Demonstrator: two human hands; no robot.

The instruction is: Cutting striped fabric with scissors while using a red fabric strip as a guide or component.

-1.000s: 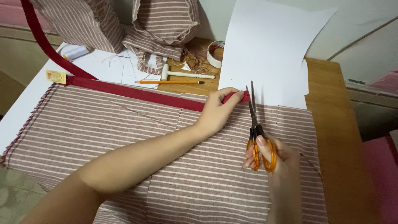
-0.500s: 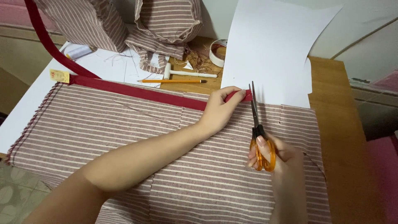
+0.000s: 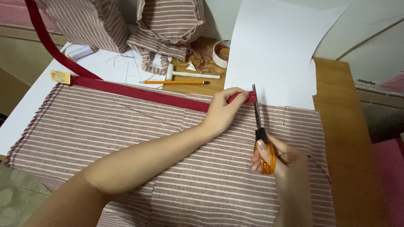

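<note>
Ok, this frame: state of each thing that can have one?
Scissors: blades almost closed, at the red strip's end, held by the right hand.
Red strip: flat along the fabric's top edge, its end pinned by the left hand.
Striped fabric: spread flat on the table.
White sheet: lower part flat, top leaning up against the wall.
Pencil: lying loose.
Tape roll: lying flat.

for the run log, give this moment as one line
left hand pins red strip | right hand holds scissors, blades at strip end | on striped cloth
</note>
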